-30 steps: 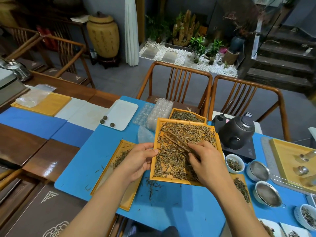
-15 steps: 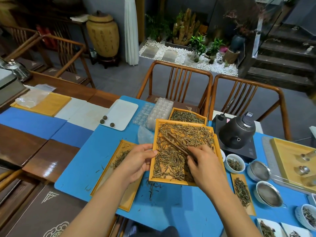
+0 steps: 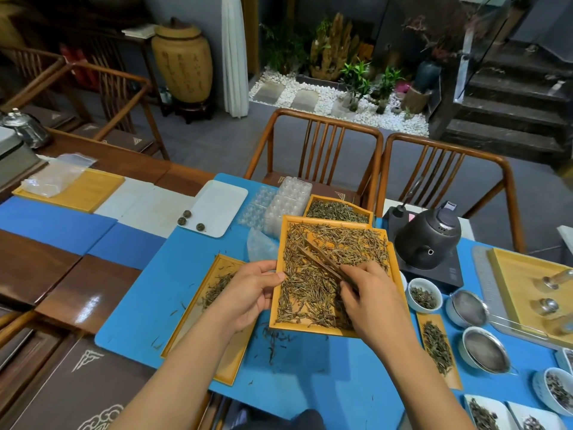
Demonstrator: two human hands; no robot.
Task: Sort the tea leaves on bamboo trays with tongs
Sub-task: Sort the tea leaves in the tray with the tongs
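Note:
A bamboo tray (image 3: 281, 243) covered with long dry tea leaves (image 3: 310, 287) is lifted over the blue mat. My left hand (image 3: 248, 290) grips its left rim, thumb on top. My right hand (image 3: 369, 293) holds dark wooden tongs (image 3: 322, 262) whose tips lie among the leaves near the tray's middle. A second bamboo tray (image 3: 186, 333) lies lower left with a few leaves at its top, partly under my left hand. A third tray (image 3: 336, 209) full of leaves sits behind.
A black kettle (image 3: 428, 237) on its base stands right of the tray. Small bowls (image 3: 423, 294), strainers (image 3: 485, 352) and a narrow leaf holder (image 3: 437, 346) crowd the right. Clear plastic moulds (image 3: 288, 203) and a white tray (image 3: 217, 206) lie behind. Loose leaves dot the blue mat (image 3: 310, 383).
The held tray has shifted slightly left and nearer. My right hand and the tongs have moved a little down the tray. My left hand keeps its grip on the rim.

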